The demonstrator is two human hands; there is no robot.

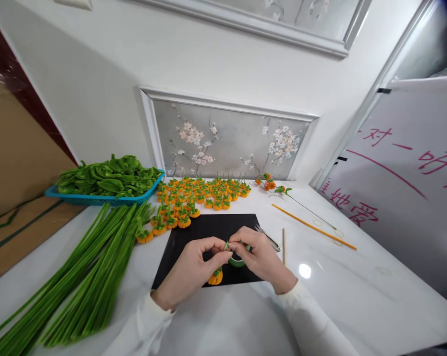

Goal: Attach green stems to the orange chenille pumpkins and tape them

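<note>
Over a black mat point(201, 225), my left hand point(195, 262) and my right hand point(258, 254) meet fingertip to fingertip. Both pinch a small green strip point(226, 245); the fingers cover most of it. Partly behind my right hand lies a roll of green tape point(237, 262) on the mat. Below my left fingers sits one small orange pumpkin-shaped piece with a green top point(216, 278). Scissors point(269, 239) rest at the mat's right edge, close to my right hand.
Several orange pumpkin-shaped pieces point(184, 221) stand in rows behind the mat. Long green fuzzy stems point(97, 277) spread at left, below a blue tray point(97, 200) of green leaves. A thin stick point(284, 247), an orange stem point(312, 226) and a wired flower sprig point(269, 185) lie rightward.
</note>
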